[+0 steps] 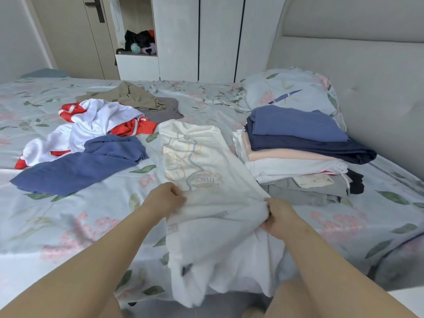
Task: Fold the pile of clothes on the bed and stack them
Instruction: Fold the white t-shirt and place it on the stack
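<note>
Head view. Bed (75, 226) w/ pale floral sheet across most of frame. Padded headboard (344, 65) along rt side, floral pillow (291, 90) against it. Beyond far edge: white wardrobe (183, 42), open niche (137, 65) holding dark soft items, door (75, 37) at far left.

Stack of folded clothes (298, 157) on headboard side, just in front of pillow: blue on top, then navy, peach, white, grey at bottom. Unfolded lot on left half of bed: blue garment (80, 166) spread flat, overlapping near side of crumpled white-and-red garment (96, 125). Khaki garment (133, 95) and grey garment (163, 111) further back toward far edge, touching each other.

White T-shirt (202, 161) w/ faint print lying lengthwise mid-bed, between unfolded lot and stack, rt edge up against stack's base. Near end bunched, hanging over near edge of bed.

Both forearms bare, reaching fwd from bottom of frame, one either side of shirt. Left hand (166, 198) back-up, fingers curled under, pinching shirt's left edge beside the print; slightly blurred. Right hand (278, 218) knuckles up, fingers closed tight round a gathered fold at shirt's rt edge. Hands apart by shirt's width, fabric between them lifted and creased.
</note>
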